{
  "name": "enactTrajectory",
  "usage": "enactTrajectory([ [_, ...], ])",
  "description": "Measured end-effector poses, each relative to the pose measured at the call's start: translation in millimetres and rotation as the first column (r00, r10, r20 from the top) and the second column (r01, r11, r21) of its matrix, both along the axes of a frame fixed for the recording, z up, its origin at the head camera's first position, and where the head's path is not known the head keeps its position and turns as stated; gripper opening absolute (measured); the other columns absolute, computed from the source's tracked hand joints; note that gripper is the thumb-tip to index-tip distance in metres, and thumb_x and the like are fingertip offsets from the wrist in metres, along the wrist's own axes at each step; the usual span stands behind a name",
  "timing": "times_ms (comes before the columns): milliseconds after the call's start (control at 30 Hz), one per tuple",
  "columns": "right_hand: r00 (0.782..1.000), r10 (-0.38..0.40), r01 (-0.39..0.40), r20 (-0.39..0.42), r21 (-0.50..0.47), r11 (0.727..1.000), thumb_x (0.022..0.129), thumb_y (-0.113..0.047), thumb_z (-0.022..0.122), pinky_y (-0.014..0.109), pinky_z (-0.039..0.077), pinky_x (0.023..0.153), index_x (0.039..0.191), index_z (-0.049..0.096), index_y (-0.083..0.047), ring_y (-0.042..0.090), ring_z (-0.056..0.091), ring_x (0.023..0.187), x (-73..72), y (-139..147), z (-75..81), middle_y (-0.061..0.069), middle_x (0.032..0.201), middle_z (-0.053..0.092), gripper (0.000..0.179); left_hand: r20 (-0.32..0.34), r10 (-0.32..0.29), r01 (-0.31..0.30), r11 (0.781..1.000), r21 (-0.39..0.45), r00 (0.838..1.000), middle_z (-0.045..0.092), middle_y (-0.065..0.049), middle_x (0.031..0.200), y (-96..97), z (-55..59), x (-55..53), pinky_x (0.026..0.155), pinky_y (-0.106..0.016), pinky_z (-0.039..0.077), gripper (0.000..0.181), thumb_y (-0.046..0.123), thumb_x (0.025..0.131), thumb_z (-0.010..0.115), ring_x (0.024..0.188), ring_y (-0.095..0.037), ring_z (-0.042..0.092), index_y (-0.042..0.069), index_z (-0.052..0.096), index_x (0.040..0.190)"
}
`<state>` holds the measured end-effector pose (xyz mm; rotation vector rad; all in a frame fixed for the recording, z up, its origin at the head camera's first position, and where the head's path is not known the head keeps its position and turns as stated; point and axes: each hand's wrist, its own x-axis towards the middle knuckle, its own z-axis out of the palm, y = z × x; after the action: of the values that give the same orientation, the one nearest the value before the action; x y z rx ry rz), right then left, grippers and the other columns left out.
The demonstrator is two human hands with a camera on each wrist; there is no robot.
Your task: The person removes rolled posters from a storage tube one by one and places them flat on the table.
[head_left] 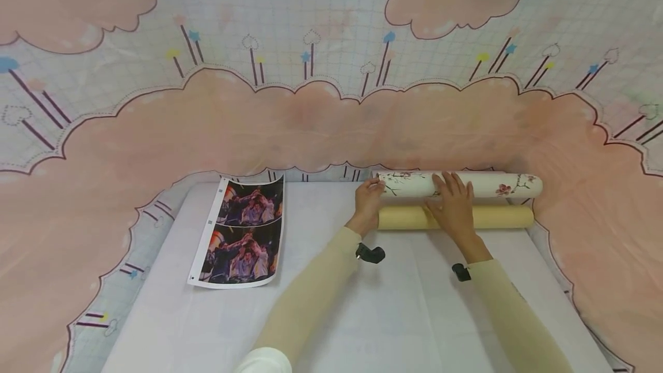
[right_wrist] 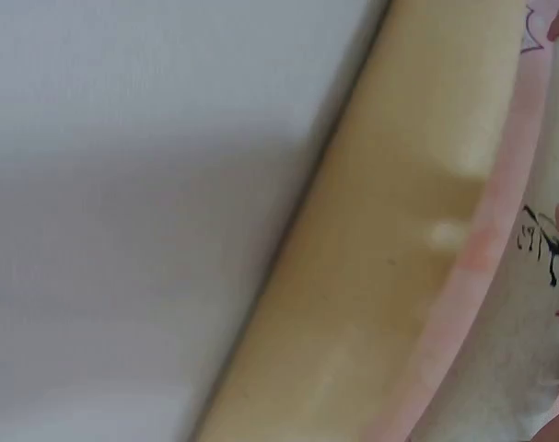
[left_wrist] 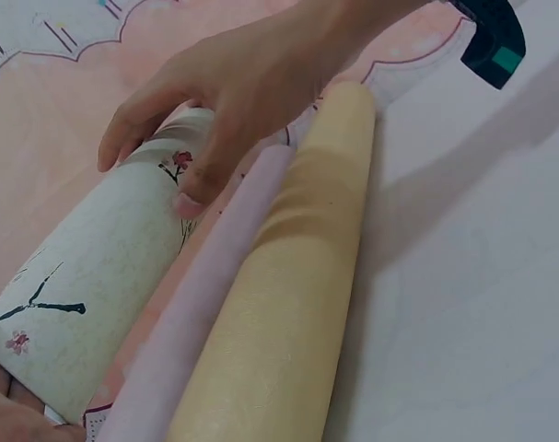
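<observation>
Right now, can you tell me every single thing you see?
flat table: 1, white, centre
cloud-patterned cloth: 1, pink and white, around the table
long flowery roll: 1, white, by the table's back edge
smooth roll: 1, yellow, just nearer
rectangular photo sheet: 1, dark pictures, white border, table's left
small devices: 2, black, at the wrists
long sleeves: 2, beige, arms
round band: 1, white, left sleeve
left hand: 1, bare, pinching flowery roll's left end
right hand: 1, bare, resting on flowery roll
</observation>
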<state>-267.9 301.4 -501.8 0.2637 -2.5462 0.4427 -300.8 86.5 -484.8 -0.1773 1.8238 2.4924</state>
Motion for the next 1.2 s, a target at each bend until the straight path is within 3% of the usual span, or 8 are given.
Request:
enactTrajectory([
  [133,1.0,-0.006,0.006,0.004,0.063,0.998,0.083,-0.032,0.077,0.071,0.012,0.114,0.145,0.044,-0.013,0.042,0.033,0.14,6.3,1.5,10.1,0.021,0.149,0.042,0.073,-0.001,-0.014,0.014,1.0,0.015,1.0,0.069,-0.017,0.115,-7.9,2.8,3.1,0.087,-0.027,0.049,0.023,0.009,0.095,0.061,0.098,-0.014,0.061,-0.002,0.062,0.115],
  [367,1.0,0.003,-0.004,0.004,0.162,0.987,0.078,-0.035,0.081,0.072,0.016,0.111,0.142,0.047,-0.015,0.04,0.039,0.136,13.1,6.7,20.7,0.018,0.145,0.047,0.075,-0.004,-0.017,0.018,0.998,0.054,1.0,0.065,-0.001,0.089,-17.4,2.6,9.9,0.083,-0.027,0.049,0.014,0.009,0.094,0.063,0.084,-0.008,0.057,-0.001,0.064,0.104],
  [467,1.0,0.023,-0.022,-0.003,0.183,0.983,0.076,-0.034,0.083,0.073,0.018,0.11,0.141,0.047,-0.015,0.039,0.04,0.133,16.7,7.4,22.1,0.018,0.142,0.049,0.076,-0.013,-0.024,0.024,1.0,-0.008,1.0,0.068,-0.003,0.093,-22.0,1.7,15.0,0.088,-0.03,0.05,0.015,0.011,0.095,0.063,0.088,-0.009,0.06,0.0,0.065,0.105],
  [633,0.998,0.058,-0.052,-0.024,0.198,0.979,0.073,-0.035,0.085,0.074,0.018,0.109,0.14,0.049,-0.015,0.038,0.042,0.131,23.7,4.9,25.3,0.017,0.138,0.052,0.079,-0.015,-0.023,0.022,0.994,-0.108,1.0,0.071,-0.012,0.115,-31.4,-0.3,24.6,0.1,-0.037,0.047,0.021,0.017,0.095,0.064,0.107,-0.015,0.062,0.004,0.068,0.11],
  [967,0.992,0.126,-0.129,0.028,0.292,0.948,0.076,-0.042,0.08,0.07,0.023,0.107,0.142,0.045,-0.017,0.038,0.044,0.129,39.1,-1.8,29.2,0.014,0.138,0.051,0.079,-0.007,-0.041,0.041,0.998,-0.057,0.999,0.073,-0.011,0.105,-47.0,-3.8,47.0,0.099,-0.04,0.045,0.023,0.014,0.094,0.064,0.093,-0.01,0.06,-0.001,0.067,0.112],
  [1200,0.986,0.167,-0.157,-0.003,0.319,0.935,0.075,-0.039,0.08,0.06,0.032,0.102,0.143,0.045,-0.015,0.038,0.048,0.121,48.2,-9.6,17.2,0.012,0.134,0.052,0.08,-0.006,-0.081,0.08,0.993,-0.086,0.997,0.073,-0.008,0.101,-62.3,-8.3,65.7,0.097,-0.037,0.043,0.022,0.017,0.096,0.063,0.093,-0.012,0.061,0.002,0.066,0.112],
])
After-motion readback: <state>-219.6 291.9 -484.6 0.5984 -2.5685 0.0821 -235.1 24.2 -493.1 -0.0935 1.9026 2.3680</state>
